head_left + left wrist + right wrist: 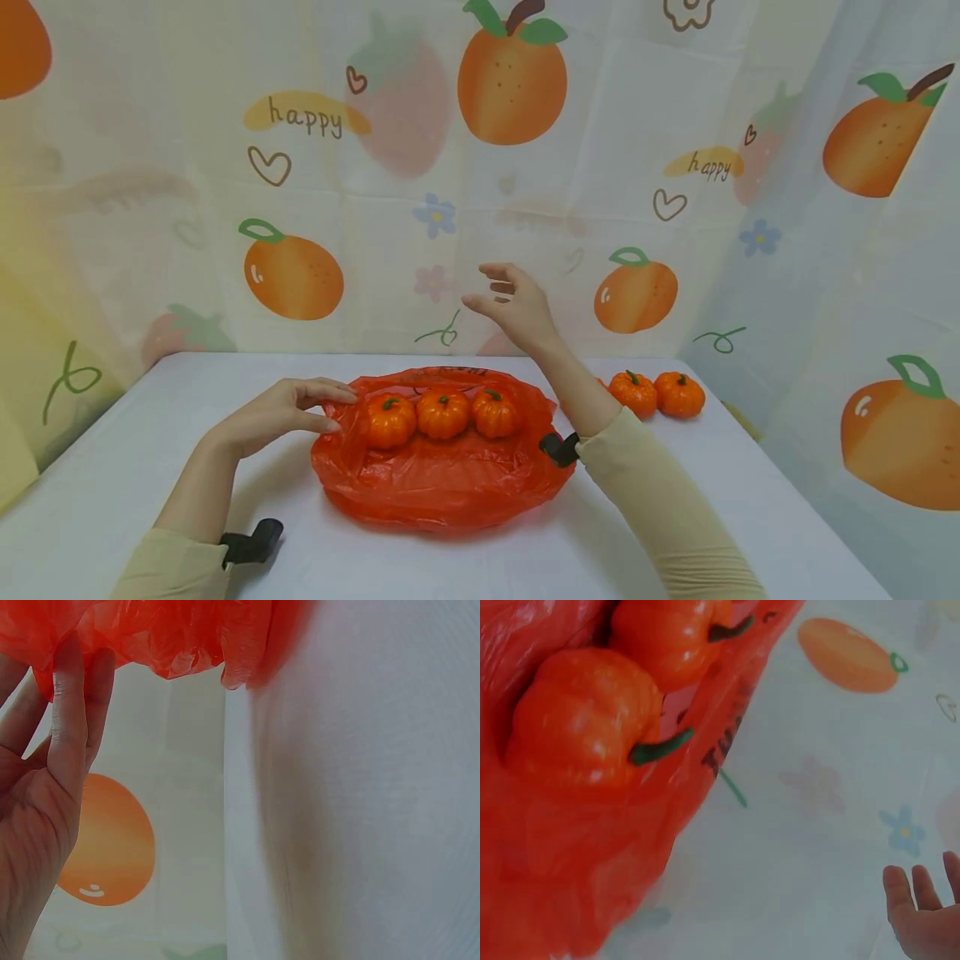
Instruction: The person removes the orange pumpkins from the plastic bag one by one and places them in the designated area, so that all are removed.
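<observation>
A crinkled red plastic bag (442,496) lies spread open on the table, three small orange pumpkins with green stems in a row inside it: a left one (390,423), a middle one (442,415) and a right one (495,415). At the bag's left rim, my left hand (281,407) touches the plastic with extended fingers, thumb apart from them. In the left wrist view, fingers (69,712) reach up against the red film. My right hand (519,310) is raised in the air beyond the bag, fingers loosely bent around nothing.
Two more pumpkins, one nearer (633,396) and one farther right (680,397), sit at the table's back right; a sliver of another shows behind my right forearm. A fruit-patterned curtain (405,250) hangs behind the white table (247,533).
</observation>
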`<move>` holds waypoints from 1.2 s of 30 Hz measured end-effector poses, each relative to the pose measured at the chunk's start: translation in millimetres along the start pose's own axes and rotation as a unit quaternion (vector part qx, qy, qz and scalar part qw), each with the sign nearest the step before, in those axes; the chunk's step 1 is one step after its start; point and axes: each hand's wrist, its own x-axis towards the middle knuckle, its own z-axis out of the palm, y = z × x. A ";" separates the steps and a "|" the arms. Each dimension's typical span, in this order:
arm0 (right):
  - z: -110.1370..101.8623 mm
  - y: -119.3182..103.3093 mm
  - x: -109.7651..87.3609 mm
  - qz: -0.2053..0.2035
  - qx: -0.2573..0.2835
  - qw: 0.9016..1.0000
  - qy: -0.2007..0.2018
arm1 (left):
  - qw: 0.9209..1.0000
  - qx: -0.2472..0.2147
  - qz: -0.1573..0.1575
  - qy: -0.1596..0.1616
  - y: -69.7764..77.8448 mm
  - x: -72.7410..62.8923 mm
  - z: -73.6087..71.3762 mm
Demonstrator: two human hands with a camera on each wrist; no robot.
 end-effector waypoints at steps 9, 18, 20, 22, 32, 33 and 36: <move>33.8 -1.5 -2.3 0.008 0.030 0.996 -0.083 | 1.000 0.008 -0.001 0.002 -1.9 1.6 -0.6; 63.6 12.1 -7.5 0.002 0.043 0.984 -0.173 | 1.000 0.007 0.001 0.000 -1.3 2.1 -1.3; 69.2 15.7 -7.6 -0.006 0.042 0.982 -0.185 | 1.000 0.008 0.000 0.000 -1.2 1.8 -1.6; 74.1 18.0 -8.0 -0.015 0.044 0.979 -0.198 | 1.000 0.007 0.001 0.000 -1.1 1.6 -1.7; 96.9 27.9 -12.5 -0.039 0.013 0.964 -0.262 | 1.000 0.002 -0.001 0.003 0.7 1.1 -1.3; 98.8 28.4 -13.2 -0.036 0.011 0.963 -0.267 | 1.000 0.001 -0.001 0.003 1.0 0.9 -1.1; 104.9 32.1 -14.7 -0.026 0.008 0.959 -0.282 | 1.000 -0.004 -0.001 0.002 1.7 0.3 -0.5</move>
